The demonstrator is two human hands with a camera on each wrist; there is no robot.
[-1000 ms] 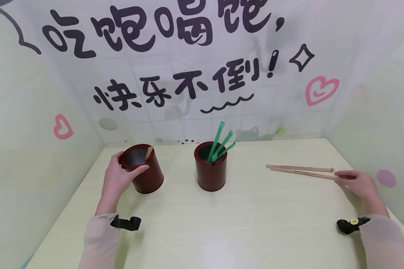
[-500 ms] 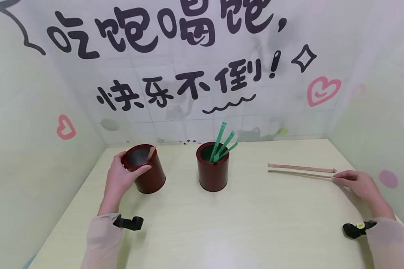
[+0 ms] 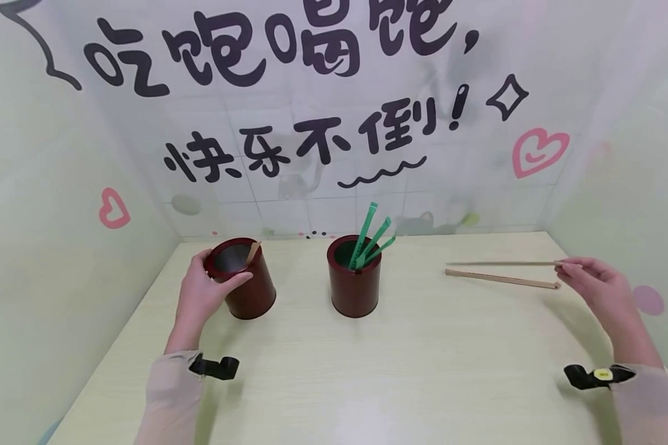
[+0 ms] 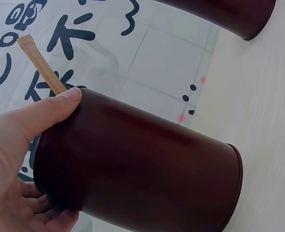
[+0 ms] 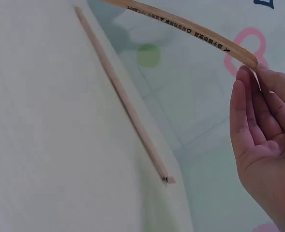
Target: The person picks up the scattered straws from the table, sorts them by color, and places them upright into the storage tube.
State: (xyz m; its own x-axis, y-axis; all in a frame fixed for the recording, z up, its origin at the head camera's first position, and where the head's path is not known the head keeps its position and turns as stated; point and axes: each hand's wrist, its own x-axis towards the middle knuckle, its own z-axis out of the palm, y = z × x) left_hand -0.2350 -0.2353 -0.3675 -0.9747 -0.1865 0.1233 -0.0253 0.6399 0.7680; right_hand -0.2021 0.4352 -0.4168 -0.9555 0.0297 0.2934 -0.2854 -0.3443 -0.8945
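Observation:
My left hand [image 3: 199, 295] grips a dark red cylindrical cup [image 3: 253, 290] at the left, thumb over the near side by the rim, as the left wrist view shows. One brown paper-wrapped straw [image 4: 43, 64] leans out of that cup. At the right, my right hand [image 3: 603, 289] pinches the end of another brown paper-wrapped straw [image 5: 190, 30], raised off the table and pointing left; dark printing runs along it. Below it, a third brown paper-wrapped straw [image 3: 501, 279] lies on the table [image 3: 401, 371].
A second dark red cup [image 3: 354, 293] stands mid-table, holding several green-wrapped straws [image 3: 370, 238]. Behind the table hangs a white printed backdrop [image 3: 289, 210], with pale side panels left and right. Each wrist wears a black camera mount [image 3: 216, 368].
My right hand has picked up one of the two table straws by its right end and lifted it up and away over the other. My left hand keeps its grip on the cup.

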